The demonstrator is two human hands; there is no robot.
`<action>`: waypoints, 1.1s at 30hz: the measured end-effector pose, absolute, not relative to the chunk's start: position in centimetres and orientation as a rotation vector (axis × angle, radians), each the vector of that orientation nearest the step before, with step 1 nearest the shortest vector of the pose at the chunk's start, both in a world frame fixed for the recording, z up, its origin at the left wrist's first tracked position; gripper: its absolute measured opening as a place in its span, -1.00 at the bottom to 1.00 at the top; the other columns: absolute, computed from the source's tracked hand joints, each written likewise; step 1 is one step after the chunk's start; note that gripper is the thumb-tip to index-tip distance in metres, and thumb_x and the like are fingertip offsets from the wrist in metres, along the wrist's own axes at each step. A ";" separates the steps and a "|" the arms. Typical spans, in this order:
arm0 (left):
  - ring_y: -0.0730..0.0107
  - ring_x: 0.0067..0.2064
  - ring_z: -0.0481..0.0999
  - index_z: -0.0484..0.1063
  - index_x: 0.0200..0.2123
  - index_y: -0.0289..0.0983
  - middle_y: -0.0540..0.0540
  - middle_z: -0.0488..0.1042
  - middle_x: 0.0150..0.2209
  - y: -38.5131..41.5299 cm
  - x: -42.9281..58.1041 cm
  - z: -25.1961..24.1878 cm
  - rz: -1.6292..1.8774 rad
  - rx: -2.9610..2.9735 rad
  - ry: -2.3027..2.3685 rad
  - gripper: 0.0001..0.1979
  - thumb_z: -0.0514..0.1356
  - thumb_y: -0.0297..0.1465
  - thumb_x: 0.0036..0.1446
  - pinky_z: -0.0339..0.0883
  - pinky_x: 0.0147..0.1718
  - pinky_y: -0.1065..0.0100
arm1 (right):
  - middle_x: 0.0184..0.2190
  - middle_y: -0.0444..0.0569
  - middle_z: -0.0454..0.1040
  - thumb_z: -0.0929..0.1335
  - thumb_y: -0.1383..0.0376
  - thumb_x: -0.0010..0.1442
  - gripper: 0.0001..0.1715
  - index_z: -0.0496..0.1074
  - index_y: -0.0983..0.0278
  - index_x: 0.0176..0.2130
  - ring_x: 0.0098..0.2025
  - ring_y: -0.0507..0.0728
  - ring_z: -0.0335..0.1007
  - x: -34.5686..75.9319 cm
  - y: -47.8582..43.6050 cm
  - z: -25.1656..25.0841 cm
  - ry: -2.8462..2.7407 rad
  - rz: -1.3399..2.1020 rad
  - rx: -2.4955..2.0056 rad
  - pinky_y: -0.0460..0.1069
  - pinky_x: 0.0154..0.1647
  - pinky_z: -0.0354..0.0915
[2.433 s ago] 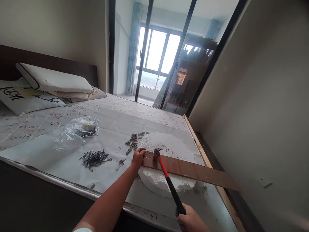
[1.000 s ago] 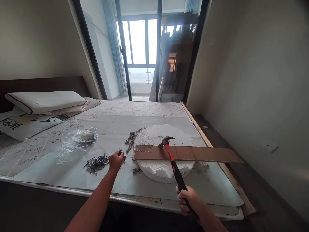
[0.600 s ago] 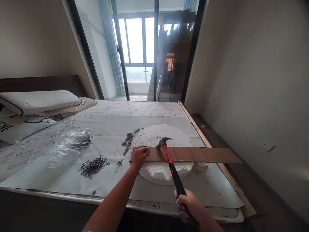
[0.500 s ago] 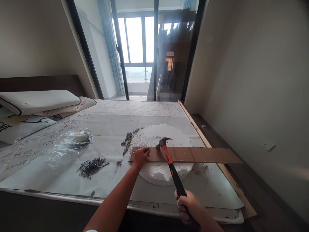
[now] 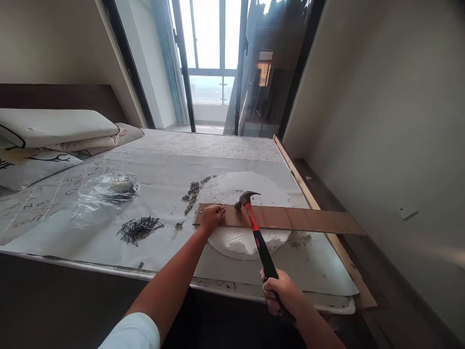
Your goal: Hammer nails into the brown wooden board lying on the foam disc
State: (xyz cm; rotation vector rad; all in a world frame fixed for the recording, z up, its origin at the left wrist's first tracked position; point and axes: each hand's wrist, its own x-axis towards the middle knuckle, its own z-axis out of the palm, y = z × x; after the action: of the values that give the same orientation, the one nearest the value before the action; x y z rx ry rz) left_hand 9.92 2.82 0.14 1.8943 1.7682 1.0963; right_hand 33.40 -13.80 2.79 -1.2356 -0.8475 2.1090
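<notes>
My left hand rests at the left end of a brown wooden board, thumb and fingertips pinched on what looks like a small nail, mostly hidden by the fingers. My right hand is wrapped around the black lower grip of a claw hammer with a red neck. The hammer's dark head is over the board, just right of my left fingertips; whether it touches the wood I cannot tell. Beneath the board lies a round white foam slab. Left of my forearm is a pile of loose nails.
A clear plastic bag with something inside lies on the grey sheet covering the mattress. Grey crumbs border the foam. Pillows are stacked at left. A wooden strip runs along the bed's right side, near the wall.
My view has tilted down, so the bed and everything on it appear higher. Both hands keep nearly the same place relative to the board and hammer.
</notes>
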 end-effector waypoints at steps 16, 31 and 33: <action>0.43 -0.44 0.39 0.41 -0.61 -0.31 -0.06 0.47 -0.51 3.0 10.1 -0.6 1.091 1.982 1.741 -0.84 0.16 -0.43 -0.03 0.17 -0.44 0.42 | -0.81 -0.40 0.06 0.21 0.35 -0.24 -0.75 0.07 0.20 -0.44 -0.82 -0.11 -0.10 33.7 -14.1 3.1 -0.859 2.088 -1.288 -0.17 -0.81 -0.11; 0.42 -0.46 0.36 0.40 -0.59 -0.30 -0.08 0.44 -0.50 2.2 9.5 -0.8 1.050 2.024 1.742 -0.81 0.11 -0.41 0.02 0.12 -0.49 0.42 | -0.84 -0.40 -0.01 0.17 0.30 -0.17 -0.85 0.10 0.21 -0.45 -0.83 -0.10 -0.14 33.2 -15.5 6.4 -1.391 1.754 -1.464 -0.15 -0.81 -0.13; 0.42 -0.44 0.36 0.40 -0.58 -0.30 -0.08 0.44 -0.50 2.1 9.5 -0.8 1.055 2.026 1.756 -0.82 0.11 -0.41 0.02 0.12 -0.48 0.43 | -0.86 -0.40 -0.03 0.16 0.28 -0.19 -0.83 0.09 0.21 -0.45 -0.83 -0.09 -0.14 32.9 -15.5 7.0 -1.448 1.718 -1.512 -0.15 -0.82 -0.13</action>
State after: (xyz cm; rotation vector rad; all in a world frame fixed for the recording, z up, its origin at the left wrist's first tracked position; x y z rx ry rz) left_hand 9.45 2.12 -0.79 2.0258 1.7564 1.0546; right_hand 32.93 -15.45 6.99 -1.5122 -1.4476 1.7184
